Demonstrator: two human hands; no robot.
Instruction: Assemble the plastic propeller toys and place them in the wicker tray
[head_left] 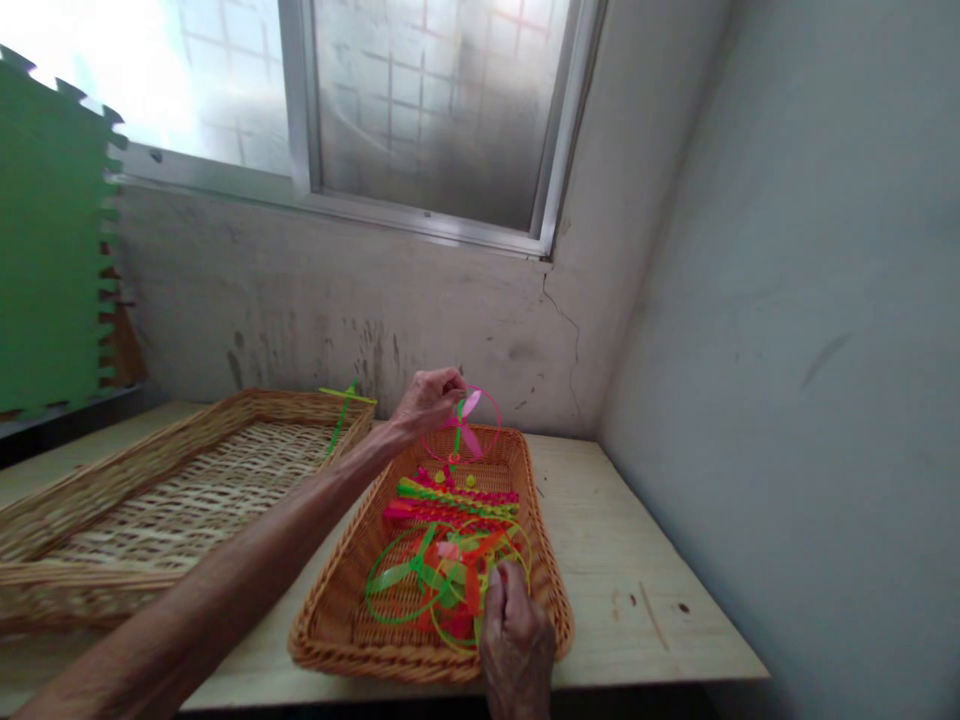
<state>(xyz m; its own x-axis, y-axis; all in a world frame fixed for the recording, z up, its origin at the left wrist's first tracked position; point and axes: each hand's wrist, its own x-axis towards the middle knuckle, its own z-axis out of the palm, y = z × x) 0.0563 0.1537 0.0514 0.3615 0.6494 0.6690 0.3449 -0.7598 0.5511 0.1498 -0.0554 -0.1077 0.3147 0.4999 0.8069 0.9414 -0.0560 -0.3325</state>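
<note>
1. At the far left, a green foam puzzle mat (52, 230) stands against the wall, beneath a frosted window (427, 110).
2. Next comes a wide, pale wicker tray (90, 520), the first of two trays. One green and yellow plastic spinner (343, 408) leans at its far right corner.
3. The left hand (427, 400) reaches across from the lower left. Its fingers (450, 385) are clenched around the stem of one pink ring spinner (469, 422), held just above the second tray. Pinching low on the stem seems the sound hold, as it leaves the blades and ring free.
4. That tray, an orange-brown wicker tray (420, 660), sits on the desk (637, 590). It holds a band of pink, yellow and green strips (450, 505) and a tangle of green-ringed spinners (420, 590), at least two, too knotted to count exactly.
5. The right hand (516, 640) rests on the tangle's right side. Its fingers (501, 590) press in, but whether they grasp anything cannot be told.
</note>
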